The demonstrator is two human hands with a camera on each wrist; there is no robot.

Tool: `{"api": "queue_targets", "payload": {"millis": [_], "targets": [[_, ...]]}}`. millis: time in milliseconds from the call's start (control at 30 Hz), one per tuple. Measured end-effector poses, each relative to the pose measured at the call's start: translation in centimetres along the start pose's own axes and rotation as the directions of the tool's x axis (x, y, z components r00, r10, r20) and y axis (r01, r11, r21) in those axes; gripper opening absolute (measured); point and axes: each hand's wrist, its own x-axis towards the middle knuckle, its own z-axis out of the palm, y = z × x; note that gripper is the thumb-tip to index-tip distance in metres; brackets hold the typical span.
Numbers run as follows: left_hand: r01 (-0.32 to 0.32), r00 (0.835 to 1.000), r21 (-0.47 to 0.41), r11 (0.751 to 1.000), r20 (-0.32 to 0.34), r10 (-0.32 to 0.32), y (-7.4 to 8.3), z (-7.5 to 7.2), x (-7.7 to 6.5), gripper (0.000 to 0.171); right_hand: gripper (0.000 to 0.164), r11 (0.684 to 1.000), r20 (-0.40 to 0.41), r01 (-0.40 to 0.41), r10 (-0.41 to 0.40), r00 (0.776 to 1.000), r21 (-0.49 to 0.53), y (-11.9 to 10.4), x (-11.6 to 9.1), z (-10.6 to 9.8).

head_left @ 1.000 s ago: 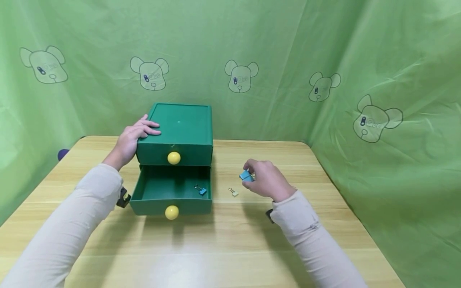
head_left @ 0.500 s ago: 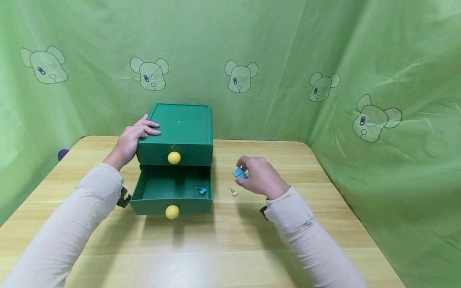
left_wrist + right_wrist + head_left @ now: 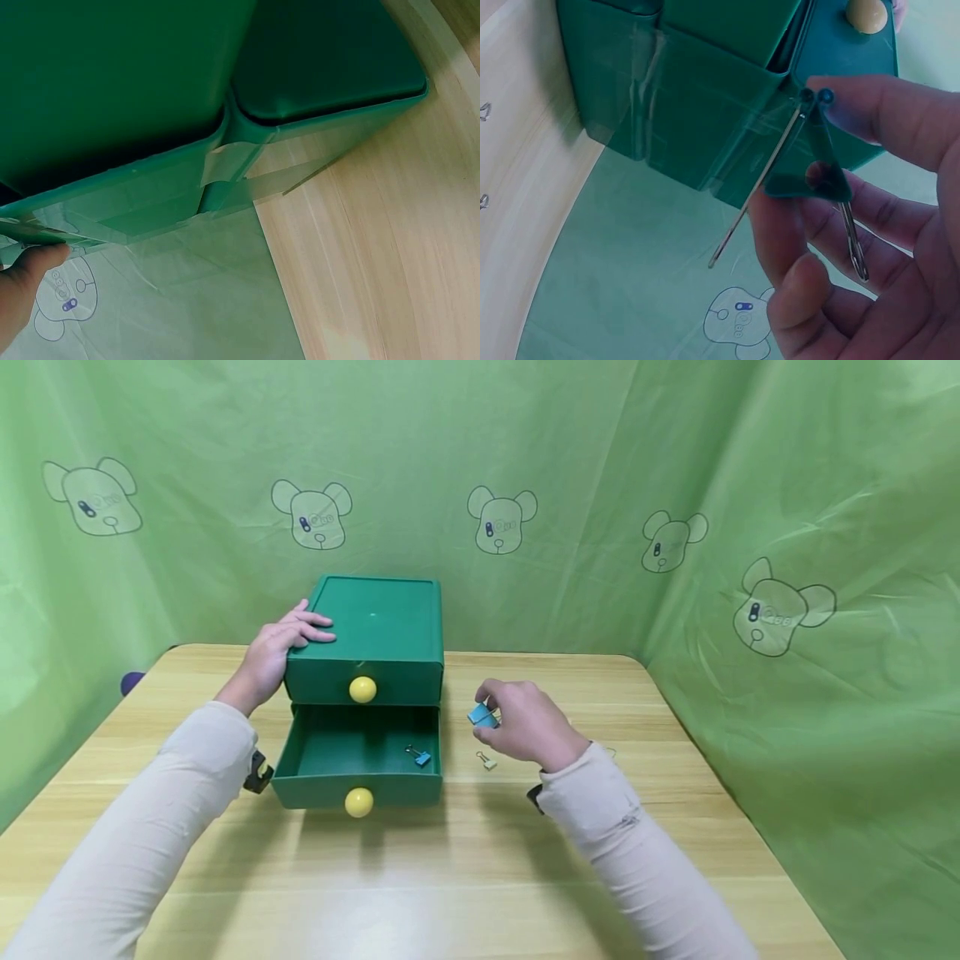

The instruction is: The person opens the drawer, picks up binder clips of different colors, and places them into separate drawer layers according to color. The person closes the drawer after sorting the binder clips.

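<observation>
In the head view my left hand (image 3: 273, 652) rests on the left top edge of a green two-drawer cabinet (image 3: 382, 618), fingers laid across its top. Its thumb (image 3: 41, 262) touches the cabinet's side in the left wrist view. My right hand (image 3: 531, 724) pinches a large blue binder clip (image 3: 482, 716) above the table, right of the cabinet. In the right wrist view the binder clip (image 3: 810, 187) shows its triangular body and two wire handles. The lower drawer (image 3: 307, 793) is pulled out, with a small blue binder clip (image 3: 422, 759) inside. A small pale yellow binder clip (image 3: 489, 764) lies on the table.
Round yellow knobs stick out from the upper drawer (image 3: 405, 683) and the lower one. A green curtain (image 3: 570, 593) with bear-face drawings hangs behind and beside the wooden table (image 3: 480, 893). Wire loops (image 3: 484, 112) show at the right wrist view's left edge.
My right hand has moved left, toward the cabinet, carrying the large blue binder clip. The left hand, the drawers and the two small clips stay where they were.
</observation>
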Motion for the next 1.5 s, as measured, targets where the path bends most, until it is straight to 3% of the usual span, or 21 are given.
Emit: {"api": "queue_targets", "payload": {"millis": [900,1500], "targets": [[0.008,1.000,-0.007,1.000,-0.009,-0.008,0.2,0.0,0.1,0.040,0.025,0.997,0.019,0.061,-0.062,0.998,0.052,-3.4,0.7,-0.2],[0.001,1.000,-0.009,1.000,-0.007,-0.001,0.0,0.0,0.0,0.040,0.036,0.994,0.054,0.103,-0.105,0.993,0.030,-5.1,1.3,1.0]]}}
